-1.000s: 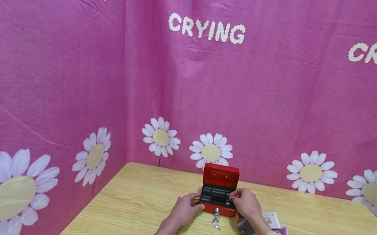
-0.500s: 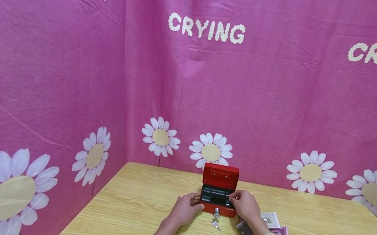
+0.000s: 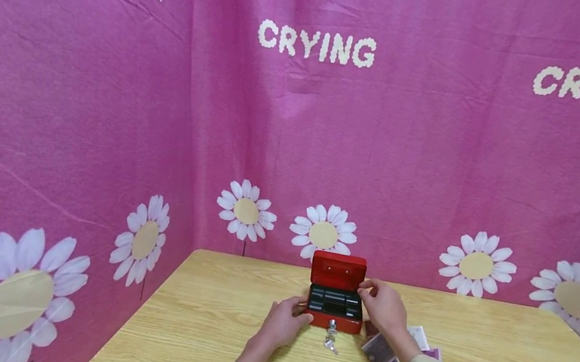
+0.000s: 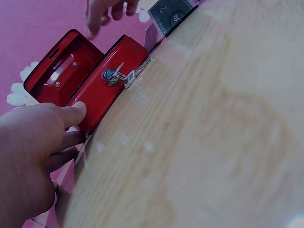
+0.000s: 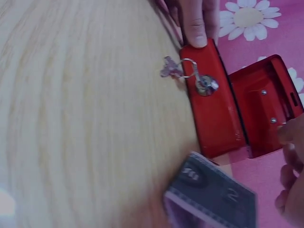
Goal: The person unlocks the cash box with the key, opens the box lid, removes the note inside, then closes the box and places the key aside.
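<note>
A small red cash box [image 3: 317, 319] stands on the table with its lid [image 3: 338, 271] raised and a black compartment tray [image 3: 336, 296] inside. Keys on a ring [image 3: 331, 342] hang from the lock on its front. My left hand [image 3: 282, 323] grips the box's left front corner, thumb [image 4: 73, 114] on the front face and fingers at the side. My right hand [image 3: 384, 309] is by the right edge of the lid, fingers loosely bent. Nothing is visible in its fingers; whether they touch the lid is unclear.
Banknotes [image 3: 382, 353] lie on the wooden table [image 3: 229, 296] right of the box, partly under my right forearm; one stack [image 5: 211, 190] looks folded. Pink cloth walls [image 3: 404, 160] with printed daisies stand behind and to the left.
My right hand has risen from the right side of the tray to the lid's right edge, leaving the tray in fuller view. My left hand has stayed at the box corner.
</note>
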A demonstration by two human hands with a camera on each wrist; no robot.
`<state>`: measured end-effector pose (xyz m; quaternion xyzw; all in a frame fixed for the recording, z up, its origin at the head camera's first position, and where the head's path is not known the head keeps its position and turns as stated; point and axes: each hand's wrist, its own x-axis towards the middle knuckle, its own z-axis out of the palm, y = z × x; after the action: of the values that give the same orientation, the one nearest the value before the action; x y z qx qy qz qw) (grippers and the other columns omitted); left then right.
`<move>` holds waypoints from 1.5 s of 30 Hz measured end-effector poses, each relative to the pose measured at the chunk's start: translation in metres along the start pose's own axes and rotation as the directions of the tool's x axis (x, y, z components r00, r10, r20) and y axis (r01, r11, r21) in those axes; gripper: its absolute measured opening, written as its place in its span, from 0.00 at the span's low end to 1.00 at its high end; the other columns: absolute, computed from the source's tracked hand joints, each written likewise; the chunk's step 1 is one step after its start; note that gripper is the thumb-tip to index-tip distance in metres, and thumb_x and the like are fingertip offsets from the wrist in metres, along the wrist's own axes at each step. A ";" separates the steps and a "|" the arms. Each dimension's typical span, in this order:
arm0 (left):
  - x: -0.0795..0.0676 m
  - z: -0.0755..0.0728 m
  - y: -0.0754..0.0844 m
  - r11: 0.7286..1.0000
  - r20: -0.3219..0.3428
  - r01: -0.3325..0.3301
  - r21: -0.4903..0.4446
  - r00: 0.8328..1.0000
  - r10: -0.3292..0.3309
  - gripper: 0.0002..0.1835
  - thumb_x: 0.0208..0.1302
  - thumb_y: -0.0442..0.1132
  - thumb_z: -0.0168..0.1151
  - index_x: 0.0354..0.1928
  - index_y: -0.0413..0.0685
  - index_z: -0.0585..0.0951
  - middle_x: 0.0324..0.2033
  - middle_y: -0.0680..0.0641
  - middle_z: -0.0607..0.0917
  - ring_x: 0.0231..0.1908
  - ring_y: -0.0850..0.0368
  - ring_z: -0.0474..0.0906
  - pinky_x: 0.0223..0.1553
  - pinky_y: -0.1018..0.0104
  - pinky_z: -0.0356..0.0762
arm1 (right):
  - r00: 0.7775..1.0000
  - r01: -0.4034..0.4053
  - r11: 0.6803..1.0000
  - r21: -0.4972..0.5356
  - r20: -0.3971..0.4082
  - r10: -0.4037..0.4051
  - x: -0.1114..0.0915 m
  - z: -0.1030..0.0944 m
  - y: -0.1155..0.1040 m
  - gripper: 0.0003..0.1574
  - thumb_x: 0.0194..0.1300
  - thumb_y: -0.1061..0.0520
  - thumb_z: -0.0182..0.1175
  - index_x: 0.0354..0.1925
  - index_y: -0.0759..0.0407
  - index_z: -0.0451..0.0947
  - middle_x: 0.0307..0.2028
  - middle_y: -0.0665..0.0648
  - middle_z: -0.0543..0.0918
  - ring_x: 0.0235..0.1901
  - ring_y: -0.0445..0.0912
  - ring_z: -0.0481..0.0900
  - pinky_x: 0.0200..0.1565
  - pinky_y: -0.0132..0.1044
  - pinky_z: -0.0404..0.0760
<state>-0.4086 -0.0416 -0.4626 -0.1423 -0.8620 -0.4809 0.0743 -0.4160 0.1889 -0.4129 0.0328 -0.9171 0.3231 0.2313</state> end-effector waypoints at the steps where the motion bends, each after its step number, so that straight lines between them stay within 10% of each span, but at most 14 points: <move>1: 0.000 0.000 0.000 1.000 -0.001 0.000 -0.001 1.000 0.000 0.24 0.69 0.41 0.62 0.64 0.41 0.76 0.53 0.44 0.87 0.62 0.47 0.78 0.75 0.33 0.38 | 1.000 0.007 1.000 0.009 -0.024 -0.007 0.002 -0.002 -0.001 0.12 0.63 0.56 0.60 0.42 0.58 0.85 0.27 0.55 0.81 0.25 0.44 0.72 0.25 0.35 0.67; 8: 0.000 -0.001 0.000 1.000 -0.011 -0.003 0.006 1.000 0.003 0.25 0.69 0.41 0.63 0.64 0.41 0.76 0.53 0.44 0.87 0.62 0.47 0.78 0.74 0.32 0.39 | 0.988 0.100 0.993 0.061 -0.124 -0.092 0.010 -0.014 -0.008 0.17 0.65 0.55 0.61 0.49 0.63 0.82 0.36 0.59 0.80 0.38 0.51 0.77 0.37 0.38 0.74; 20: -0.002 0.001 0.005 0.999 -0.024 -0.031 0.043 0.999 0.032 0.22 0.67 0.40 0.64 0.62 0.42 0.78 0.51 0.45 0.87 0.60 0.47 0.79 0.74 0.31 0.41 | 0.993 0.118 0.990 0.077 -0.021 -0.117 0.015 -0.019 -0.017 0.32 0.68 0.55 0.60 0.65 0.69 0.71 0.58 0.71 0.75 0.45 0.61 0.84 0.58 0.58 0.78; 45: -0.001 0.001 0.004 0.998 -0.014 -0.039 0.040 0.999 0.040 0.22 0.68 0.40 0.63 0.62 0.39 0.78 0.53 0.42 0.86 0.61 0.45 0.78 0.75 0.33 0.40 | 0.989 0.141 0.984 0.110 -0.068 -0.134 -0.018 -0.014 -0.019 0.28 0.64 0.62 0.61 0.61 0.70 0.74 0.58 0.68 0.78 0.45 0.57 0.82 0.46 0.49 0.82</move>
<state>-0.4061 -0.0390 -0.4601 -0.1543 -0.8677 -0.4633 0.0931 -0.3903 0.1810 -0.4010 0.0996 -0.8851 0.3593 0.2786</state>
